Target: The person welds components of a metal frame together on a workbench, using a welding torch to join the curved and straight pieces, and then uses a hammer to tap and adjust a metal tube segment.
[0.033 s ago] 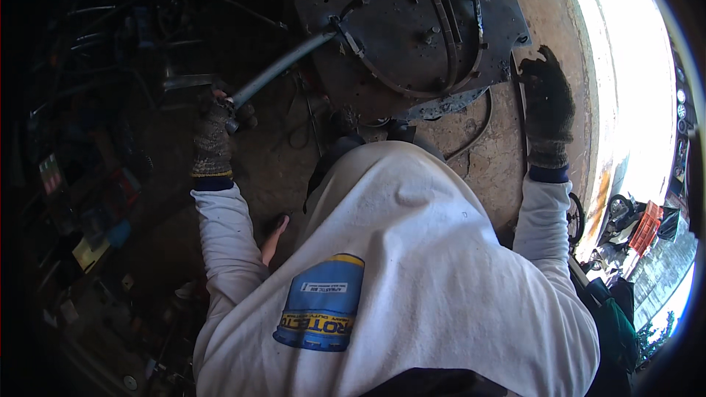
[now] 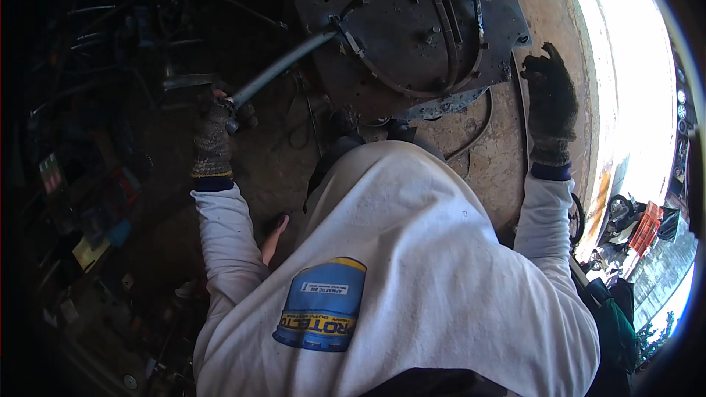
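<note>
Past the white shirt (image 2: 412, 250) nearest us, our gloved left hand (image 2: 213, 125) closes around the near end of a grey pipe (image 2: 283, 65), while our gloved right hand (image 2: 551, 99) hangs well apart from it, fingers loosely curled and nothing visible in its grasp. The pipe runs up to the left side of a curved metal frame (image 2: 480, 20) lying on a dark metal surface (image 2: 401, 37) ahead of us. We judge the step in hand to be steadying or levering with the pipe; the next move seems to call for a firm left grip. The glove hides part of the pipe's end, and we cannot tell how pipe and frame meet, nor whether the right hand touches the thin dark bar (image 2: 521, 114) beside it. Farther off, shadow swallows the clutter (image 2: 187, 82) at left; glare bleaches the ground (image 2: 632, 88) at right.
</note>
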### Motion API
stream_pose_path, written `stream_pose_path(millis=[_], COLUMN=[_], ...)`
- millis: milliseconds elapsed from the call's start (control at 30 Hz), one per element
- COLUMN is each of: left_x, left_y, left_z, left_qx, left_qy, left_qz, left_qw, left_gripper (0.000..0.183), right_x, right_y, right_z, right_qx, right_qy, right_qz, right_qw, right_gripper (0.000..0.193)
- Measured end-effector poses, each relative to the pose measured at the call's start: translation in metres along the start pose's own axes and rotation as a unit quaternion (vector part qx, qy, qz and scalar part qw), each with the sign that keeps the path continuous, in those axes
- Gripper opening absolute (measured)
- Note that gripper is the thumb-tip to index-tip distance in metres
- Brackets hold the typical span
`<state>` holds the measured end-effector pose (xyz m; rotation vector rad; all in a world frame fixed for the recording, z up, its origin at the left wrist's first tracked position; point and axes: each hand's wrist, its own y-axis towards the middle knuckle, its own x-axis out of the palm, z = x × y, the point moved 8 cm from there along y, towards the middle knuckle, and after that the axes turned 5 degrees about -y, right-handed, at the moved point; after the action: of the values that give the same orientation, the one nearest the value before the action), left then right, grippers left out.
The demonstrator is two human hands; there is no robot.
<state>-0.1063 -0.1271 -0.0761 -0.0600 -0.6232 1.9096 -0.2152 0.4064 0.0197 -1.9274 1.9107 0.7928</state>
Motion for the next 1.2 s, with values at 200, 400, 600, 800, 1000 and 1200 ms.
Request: stream_pose_path(millis=[200, 400, 600, 800, 1000, 1200], left_x=[-0.022, -0.027, -0.03, -0.03, -0.014, -0.024], left_y=[0.005, 0.017, 0.026, 0.026, 0.021, 0.025], left_z=[-0.004, -0.004, -0.003, 0.0, 0.01, 0.006], left_qx=[0.011, -0.031, -0.056, -0.034, 0.007, -0.018], left_qy=[0.042, 0.023, 0.024, 0.008, 0.02, 0.035], left_qz=[0.031, 0.003, 0.002, 0.0, -0.008, -0.011], left_qw=[0.999, 0.999, 0.998, 0.999, 1.0, 0.999], left_gripper=[0.025, 0.023, 0.021, 0.023, 0.022, 0.024], right_x=[-0.01, 0.0, -0.005, -0.011, -0.012, -0.012], right_y=[0.024, 0.012, 0.004, -0.001, -0.003, -0.002], right_z=[0.003, 0.008, 0.011, 0.016, 0.018, 0.024], right_qx=[-0.08, -0.01, 0.022, 0.009, 0.036, 0.022], right_qy=[-0.13, 0.003, 0.001, -0.007, -0.023, -0.004], right_qz=[-0.008, -0.007, -0.012, 0.002, -0.006, -0.001], right_qw=[0.988, 1.0, 1.0, 1.0, 0.999, 1.0], right_gripper=[0.039, 0.039, 0.035, 0.041, 0.048, 0.048])
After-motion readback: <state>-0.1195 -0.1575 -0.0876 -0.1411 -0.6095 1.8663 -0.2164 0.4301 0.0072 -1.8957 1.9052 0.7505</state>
